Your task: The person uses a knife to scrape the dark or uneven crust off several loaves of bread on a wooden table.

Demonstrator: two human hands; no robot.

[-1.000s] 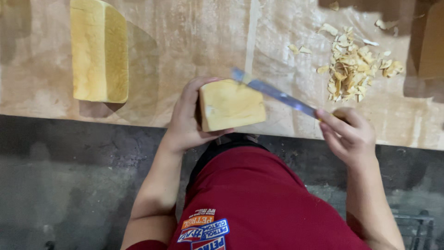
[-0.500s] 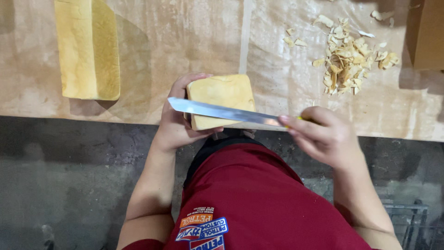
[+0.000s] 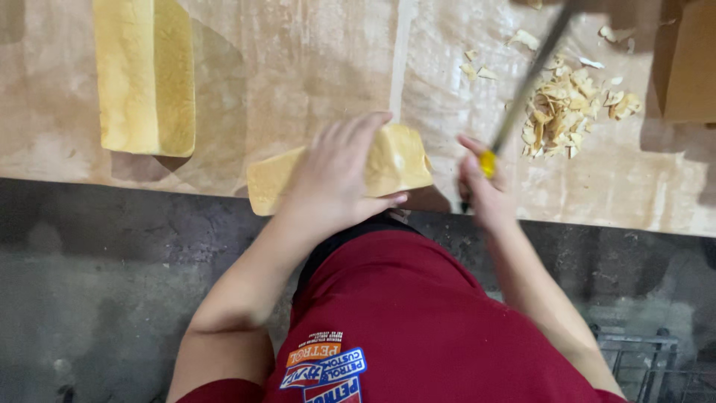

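Note:
My left hand [image 3: 332, 175] lies over a pale yellow block [image 3: 403, 160] at the front edge of the worktable, gripping it from above; the block is tilted and sticks out left and right of the hand. My right hand [image 3: 483, 186] is closed around the yellow handle of a long knife [image 3: 526, 86]. The blade points up and away from me, toward a heap of yellow shavings [image 3: 563, 108]. The knife is not touching the block.
A long yellow loaf-shaped block [image 3: 145, 75] lies at the back left of the paper-covered worktable [image 3: 298, 67]. A brown box [image 3: 686, 67] stands at the right edge. Below the table's front edge is a dark floor, with a metal rack [image 3: 649, 358] at lower right.
The knife lay flat across the block's near side; now it has swung upright to the right, off the block. My left hand has moved on top of the block, which has turned and tilted.

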